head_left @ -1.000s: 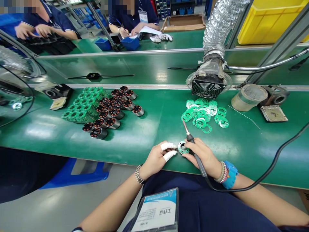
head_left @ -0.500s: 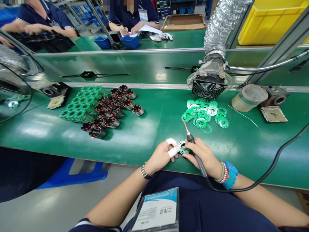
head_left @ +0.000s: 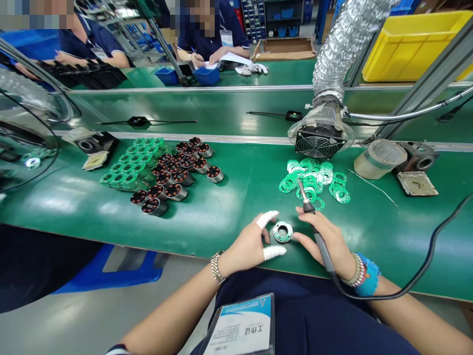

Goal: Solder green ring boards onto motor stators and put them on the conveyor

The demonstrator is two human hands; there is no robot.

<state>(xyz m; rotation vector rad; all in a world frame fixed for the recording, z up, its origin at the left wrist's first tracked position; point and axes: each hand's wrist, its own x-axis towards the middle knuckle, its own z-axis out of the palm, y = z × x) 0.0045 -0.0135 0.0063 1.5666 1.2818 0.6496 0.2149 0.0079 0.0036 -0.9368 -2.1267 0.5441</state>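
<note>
Framing a ring-shaped part (head_left: 283, 239) from both sides

The green bench (head_left: 225, 231) carries everything; read the clock from the part, twelve pointing at the far edge. A silver duct (head_left: 332, 54) with a black fan (head_left: 318, 144) comes down at one o'clock. Out at ten sit stacks of green boards (head_left: 131, 165) and, nearer, copper-wound cores (head_left: 183, 177).

The right hand (head_left: 332, 241), at three, holds a soldering iron (head_left: 323, 250) against the palm, thumb and index finger spread wide. The left hand (head_left: 249, 249), between eight and nine, makes a loose C, its white-wrapped thumb and finger parted; whether a curled finger touches the part, I cannot tell.

Loose boards (head_left: 314, 177) lie at one, the iron's tip over or just above their left side. If it is hot, a dipped wrist or a tug on the cable (head_left: 369, 298) could scorch one.

The part appears to rest on the bench between the hands. Neither visibly grips it, and the right thumb is just beside its rim, so a careless nudge could slide it.
</note>
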